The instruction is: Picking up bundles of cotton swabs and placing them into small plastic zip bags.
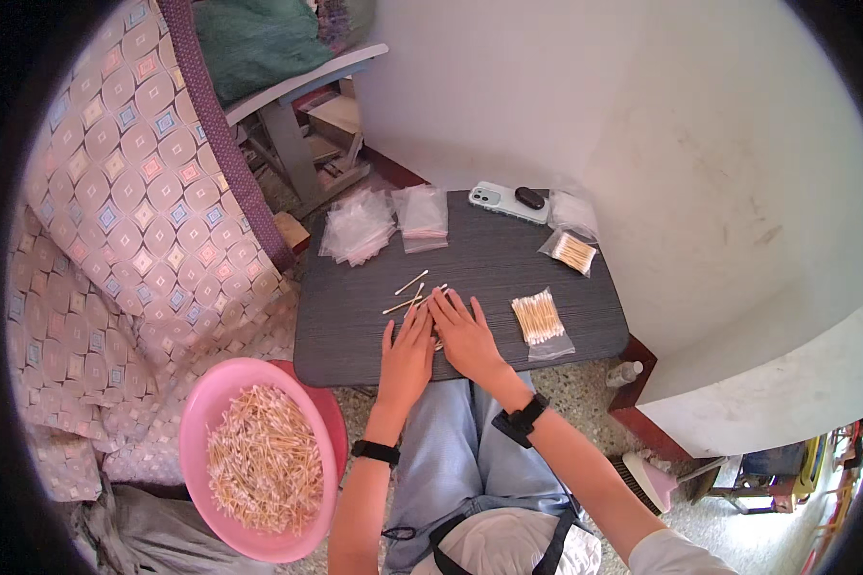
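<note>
Both my hands rest side by side on the dark table, their fingertips meeting near its middle. My left hand (pixel 408 354) lies palm down with its fingers stretched forward and the thumb side against the other hand. My right hand (pixel 465 337) is also palm down, its fingers extended and a little apart. A few loose cotton swabs (pixel 411 283) lie just beyond and beside my left fingertips. Swab tips peek out between and under the hands, and how many lie beneath is hidden. To the right lies a clear bag of cotton swabs (pixel 539 318).
A pink basin (pixel 193 450) heaped with cotton swabs stands at the lower left. Along the table's (pixel 355 331) far side lie clear plastic bags (pixel 360 227), a phone (pixel 497 200) with a black case on it, and another filled swab bag (pixel 574 253). A white wall (pixel 700 172) borders the right.
</note>
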`<state>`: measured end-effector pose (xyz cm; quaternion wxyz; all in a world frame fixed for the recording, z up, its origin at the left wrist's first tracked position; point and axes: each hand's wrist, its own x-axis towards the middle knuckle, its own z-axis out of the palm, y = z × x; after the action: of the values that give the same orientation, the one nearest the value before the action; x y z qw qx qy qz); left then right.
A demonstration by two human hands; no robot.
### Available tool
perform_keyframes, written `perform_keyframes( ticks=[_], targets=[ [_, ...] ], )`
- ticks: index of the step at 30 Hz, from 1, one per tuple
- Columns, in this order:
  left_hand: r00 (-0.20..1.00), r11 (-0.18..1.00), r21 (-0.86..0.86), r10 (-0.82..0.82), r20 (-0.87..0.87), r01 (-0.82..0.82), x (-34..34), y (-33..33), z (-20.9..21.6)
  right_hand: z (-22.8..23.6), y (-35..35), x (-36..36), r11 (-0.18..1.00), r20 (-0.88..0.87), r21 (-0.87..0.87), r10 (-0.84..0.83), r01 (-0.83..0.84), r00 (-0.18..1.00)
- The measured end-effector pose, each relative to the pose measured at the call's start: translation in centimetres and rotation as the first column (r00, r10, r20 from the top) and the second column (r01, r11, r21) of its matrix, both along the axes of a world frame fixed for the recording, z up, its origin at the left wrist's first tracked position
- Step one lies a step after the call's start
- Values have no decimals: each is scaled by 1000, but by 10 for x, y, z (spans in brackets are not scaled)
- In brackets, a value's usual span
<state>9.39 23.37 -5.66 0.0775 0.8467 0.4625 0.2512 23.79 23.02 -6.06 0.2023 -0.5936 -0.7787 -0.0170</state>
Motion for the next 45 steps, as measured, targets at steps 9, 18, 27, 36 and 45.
perform_keyframes(
  ticks=[9, 18, 27, 36, 45],
  targets=[
    [999, 998, 64, -15, -40, 17, -22, 3, 2, 3, -10, 26, 999, -31, 7, 51, -51, 998],
    [976, 998, 28, -68, 209, 64, -12, 6, 4, 14, -13, 38, 988, -384, -39, 125, -151, 915],
    [981, 981, 86, -181, 65, 175, -1, -30, 11, 11, -29, 40, 988, -384, 81, 151, -129, 911],
    [977, 987, 51, -143, -159, 153, -9, -31, 8, 3, -56, 33, 999, 152, -38, 1, 5, 988],
    [976, 991, 18, -129, -174, 134, -15, -25, 7, 4, -47, 18, 999, 83, -27, 33, -31, 996]
  ],
)
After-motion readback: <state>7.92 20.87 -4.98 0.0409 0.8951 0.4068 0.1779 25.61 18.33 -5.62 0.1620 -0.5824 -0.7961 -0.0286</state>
